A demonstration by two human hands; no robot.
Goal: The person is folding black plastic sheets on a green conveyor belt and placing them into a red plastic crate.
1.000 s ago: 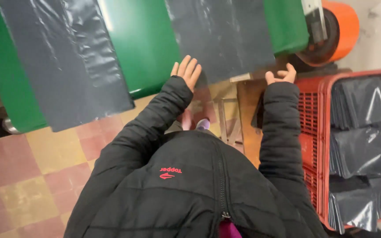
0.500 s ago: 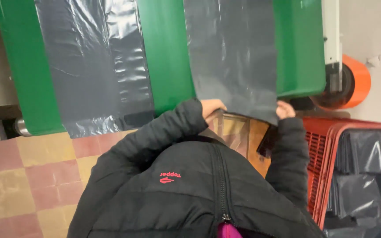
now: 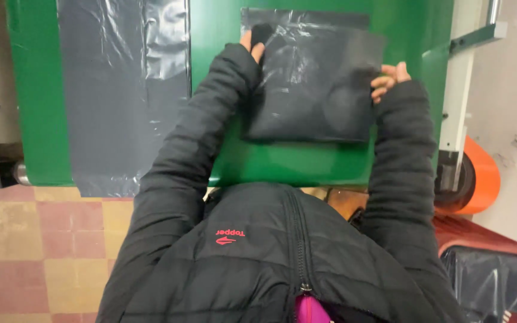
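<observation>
green belt [image 3: 282, 164] carries dark plastic sheets [image 3: 121, 90] over checkered floor tiles [image 3: 37, 251].

Both hands have folded the grey plastic bag [image 3: 312, 84] up onto the green table [image 3: 282, 161].

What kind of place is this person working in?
Probably a small plastic-bag workshop: dark plastic sheets lie on a green machine belt, both hands fold one bag, and an orange roller sits alongside.
</observation>
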